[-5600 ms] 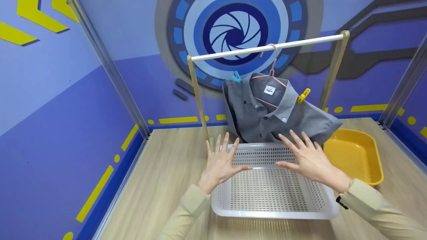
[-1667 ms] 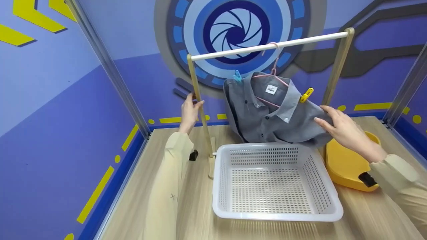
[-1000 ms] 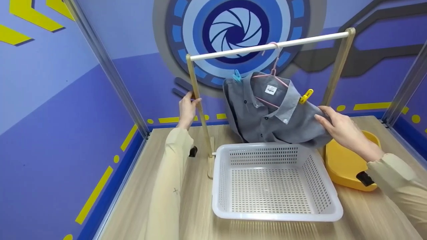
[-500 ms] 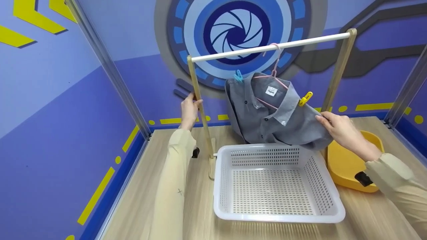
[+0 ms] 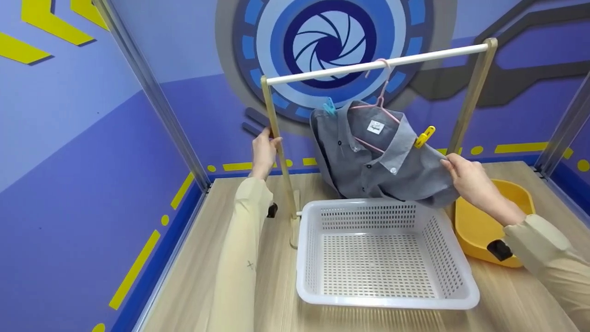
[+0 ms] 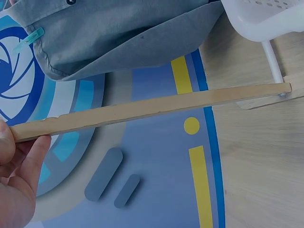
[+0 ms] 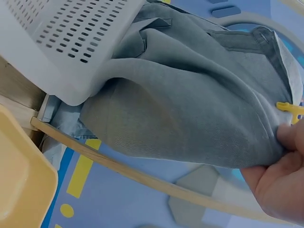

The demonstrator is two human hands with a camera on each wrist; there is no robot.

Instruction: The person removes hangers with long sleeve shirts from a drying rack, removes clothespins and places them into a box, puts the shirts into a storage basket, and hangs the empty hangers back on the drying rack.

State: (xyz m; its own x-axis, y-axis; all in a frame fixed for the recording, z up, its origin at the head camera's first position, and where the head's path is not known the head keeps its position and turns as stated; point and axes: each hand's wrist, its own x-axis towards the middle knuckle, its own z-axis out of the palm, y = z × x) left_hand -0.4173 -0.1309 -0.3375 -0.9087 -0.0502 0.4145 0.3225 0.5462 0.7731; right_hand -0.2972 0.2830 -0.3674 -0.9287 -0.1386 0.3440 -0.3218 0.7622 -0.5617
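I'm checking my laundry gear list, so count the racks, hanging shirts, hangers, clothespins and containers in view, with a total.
Racks: 1, the clothes rack
Hanging shirts: 1, the gray shirt
Hangers: 1, the pink hanger
Clothespins: 2, a blue clothespin and a yellow clothespin
Containers: 2, the white basket and the yellow tub
Total: 7

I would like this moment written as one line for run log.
left hand: pinches wooden post | right hand: pinches grey shirt | grey shirt: on pink hanger | white basket: in front of grey shirt
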